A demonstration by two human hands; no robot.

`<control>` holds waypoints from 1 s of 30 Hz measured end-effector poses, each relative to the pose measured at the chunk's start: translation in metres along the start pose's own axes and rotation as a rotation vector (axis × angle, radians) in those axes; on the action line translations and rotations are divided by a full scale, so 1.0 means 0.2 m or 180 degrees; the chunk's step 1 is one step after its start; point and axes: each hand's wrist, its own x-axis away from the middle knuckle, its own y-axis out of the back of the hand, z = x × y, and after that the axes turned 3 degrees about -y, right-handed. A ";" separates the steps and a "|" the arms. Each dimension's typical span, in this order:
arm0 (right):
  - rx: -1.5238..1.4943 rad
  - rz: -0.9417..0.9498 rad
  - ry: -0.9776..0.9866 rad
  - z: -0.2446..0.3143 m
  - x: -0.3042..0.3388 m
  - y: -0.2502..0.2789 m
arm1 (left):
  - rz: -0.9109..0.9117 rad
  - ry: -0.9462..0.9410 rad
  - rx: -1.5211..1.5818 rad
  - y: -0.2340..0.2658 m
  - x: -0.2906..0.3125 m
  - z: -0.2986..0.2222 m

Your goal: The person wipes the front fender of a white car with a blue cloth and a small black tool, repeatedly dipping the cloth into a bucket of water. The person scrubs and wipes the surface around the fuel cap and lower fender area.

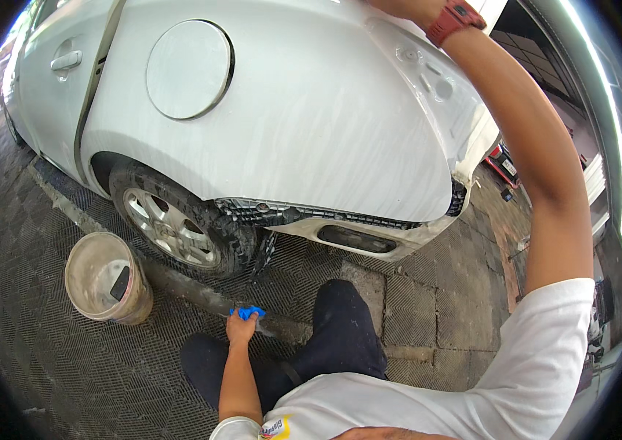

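My left hand point(241, 328) is closed around a crumpled blue cloth point(247, 312), low in front of my knees. Above it stands the rear side of a silver-white car point(311, 110), its paint streaked with a dull, hazy film. A round fuel flap point(188, 70) sits in that panel. At the top edge, my right hand point(408, 7) is by the upper part of the car, below a red wristwatch point(455, 22). Its fingers are cut off by the frame, so what it touches cannot be made out.
A dirty whitish bucket point(79, 293) with a dark flat object point(120, 283) inside stands left of my knees. The rear wheel point(171, 227) is close behind it. Bare bumper mounts point(281, 213) show along the car's lower edge. Patterned paving point(413, 315) lies underneath.
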 end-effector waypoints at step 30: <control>-0.0207 0.0288 -0.0389 0.01 0.37 0.09 | 0.0068 -0.0221 0.0179 0.07 -0.01 0.06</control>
